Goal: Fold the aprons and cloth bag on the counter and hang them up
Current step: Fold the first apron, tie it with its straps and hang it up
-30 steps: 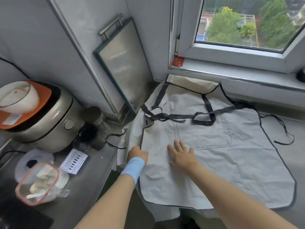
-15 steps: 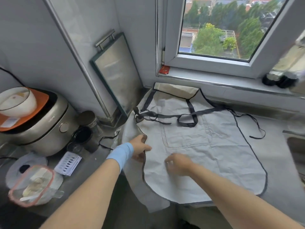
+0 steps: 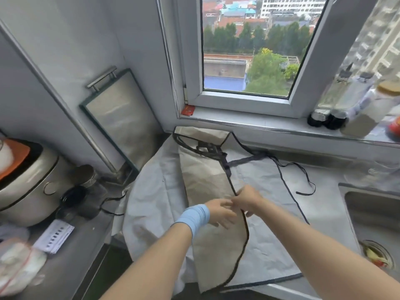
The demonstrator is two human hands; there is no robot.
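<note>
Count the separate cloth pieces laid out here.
2. A dark-trimmed apron in the middle, its left side folded over; and a plain grey cloth beneath it, sticking out on the left. More may be hidden underneath.

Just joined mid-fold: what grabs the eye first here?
The apron dominates, spread over the counter in the centre, its left side folded over to show a beige underside. The left hand and right hand meet at that fold's dark edge. A rice cooker sits far left.
</note>
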